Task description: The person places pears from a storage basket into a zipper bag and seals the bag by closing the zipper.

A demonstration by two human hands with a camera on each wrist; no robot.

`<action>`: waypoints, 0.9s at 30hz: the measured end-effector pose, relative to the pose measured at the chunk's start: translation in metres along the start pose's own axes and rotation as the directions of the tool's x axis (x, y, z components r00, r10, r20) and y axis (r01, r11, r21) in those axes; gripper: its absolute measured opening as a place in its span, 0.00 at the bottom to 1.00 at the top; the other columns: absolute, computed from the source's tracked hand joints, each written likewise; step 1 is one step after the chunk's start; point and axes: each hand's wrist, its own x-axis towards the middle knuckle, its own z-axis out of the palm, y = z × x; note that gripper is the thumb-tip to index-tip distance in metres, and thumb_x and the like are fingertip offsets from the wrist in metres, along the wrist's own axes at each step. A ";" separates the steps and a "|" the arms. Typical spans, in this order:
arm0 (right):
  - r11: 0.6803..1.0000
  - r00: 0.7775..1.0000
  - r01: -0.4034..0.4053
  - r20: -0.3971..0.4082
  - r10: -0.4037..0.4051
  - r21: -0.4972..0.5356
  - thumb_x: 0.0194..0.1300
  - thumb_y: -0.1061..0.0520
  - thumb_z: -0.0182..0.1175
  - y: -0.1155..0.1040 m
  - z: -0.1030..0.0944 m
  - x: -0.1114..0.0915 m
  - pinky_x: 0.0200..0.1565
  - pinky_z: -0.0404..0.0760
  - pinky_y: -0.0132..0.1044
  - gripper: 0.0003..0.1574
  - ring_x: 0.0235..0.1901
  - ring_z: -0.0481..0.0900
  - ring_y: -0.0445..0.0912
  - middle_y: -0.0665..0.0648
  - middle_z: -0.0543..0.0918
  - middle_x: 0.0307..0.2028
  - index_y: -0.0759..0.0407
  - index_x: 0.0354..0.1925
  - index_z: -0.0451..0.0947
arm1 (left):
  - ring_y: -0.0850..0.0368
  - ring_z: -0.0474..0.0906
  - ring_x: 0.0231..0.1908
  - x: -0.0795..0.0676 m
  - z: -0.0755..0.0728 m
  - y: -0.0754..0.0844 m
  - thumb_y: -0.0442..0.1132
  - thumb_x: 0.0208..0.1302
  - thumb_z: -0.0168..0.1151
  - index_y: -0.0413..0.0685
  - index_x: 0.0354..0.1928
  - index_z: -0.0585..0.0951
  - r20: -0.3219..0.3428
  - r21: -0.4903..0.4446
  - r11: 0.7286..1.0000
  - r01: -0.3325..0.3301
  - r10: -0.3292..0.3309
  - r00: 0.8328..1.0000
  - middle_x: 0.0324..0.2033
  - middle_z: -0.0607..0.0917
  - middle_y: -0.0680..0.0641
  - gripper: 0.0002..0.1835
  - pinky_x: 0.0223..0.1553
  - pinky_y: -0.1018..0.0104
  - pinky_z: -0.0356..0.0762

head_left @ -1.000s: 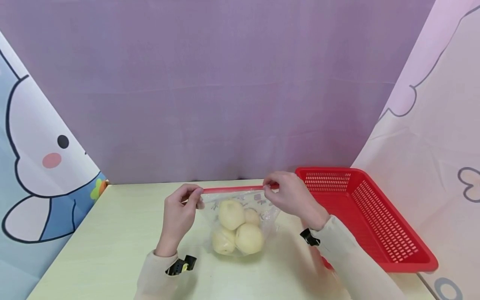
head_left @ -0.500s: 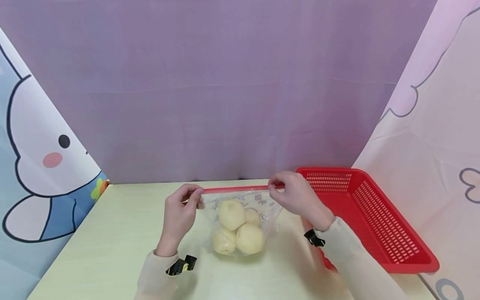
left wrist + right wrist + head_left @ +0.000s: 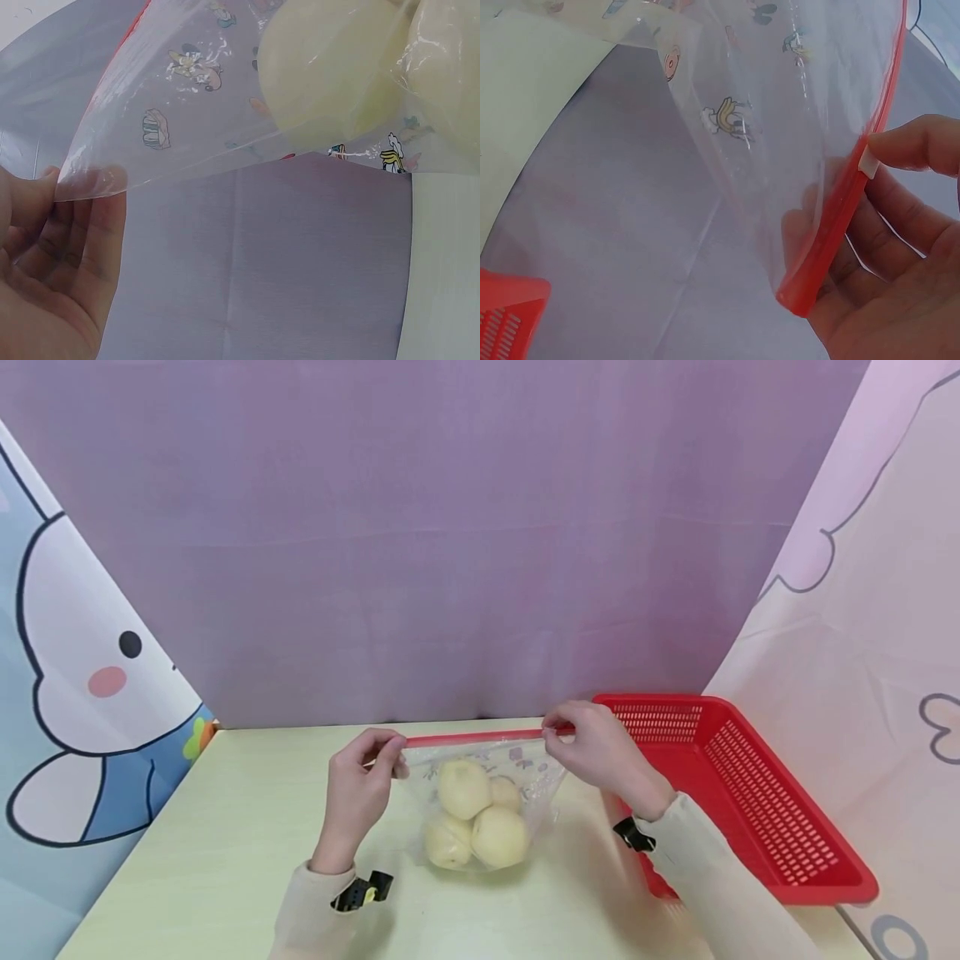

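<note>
A clear slider zip bag (image 3: 534,770) with small cartoon prints stands on the table, holding several pale yellow round fruits (image 3: 465,788), which look like pears or apples. Its red zip strip (image 3: 472,737) is stretched straight between the two hands. My left hand (image 3: 362,787) pinches the bag's upper left corner between thumb and fingers. Near the strip's other end, my right hand (image 3: 606,760) pinches a small white slider (image 3: 868,163); in the right wrist view the thumb is on it, with the other fingers behind the strip. A short piece of red strip extends past the slider.
A red plastic basket (image 3: 776,806) with slotted walls stands on the right of the pale table (image 3: 225,827), beside and partly behind my right forearm. A purple cloth (image 3: 450,543) hangs behind the table. Printed panels flank both sides.
My right hand has moved a little to the right along the red strip, pinching the slider. My left hand keeps its place at the corner, and the fruits have hardly moved.
</note>
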 end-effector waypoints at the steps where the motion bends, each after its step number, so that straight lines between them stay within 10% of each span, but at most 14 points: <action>1: 1.000 1.000 -0.004 0.000 0.004 0.001 0.64 0.58 0.68 0.000 0.000 0.000 0.42 0.87 0.43 0.11 0.39 0.81 0.49 0.54 0.86 0.43 0.56 0.46 0.86 | 0.55 0.82 0.24 0.000 0.000 0.000 0.33 0.71 0.64 0.42 0.39 0.86 0.000 0.002 1.000 0.000 0.000 1.000 0.24 0.83 0.47 0.03 0.23 0.72 0.79; 27: 0.996 0.997 -0.071 -0.005 0.071 0.049 0.62 0.58 0.71 0.013 -0.008 -0.008 0.39 0.88 0.41 0.15 0.40 0.80 0.50 0.55 0.85 0.43 0.57 0.48 0.85 | 0.58 0.81 0.23 0.000 -0.002 -0.002 0.31 0.70 0.64 0.41 0.39 0.85 0.010 0.016 1.000 0.009 -0.009 1.000 0.24 0.82 0.48 0.03 0.24 0.67 0.82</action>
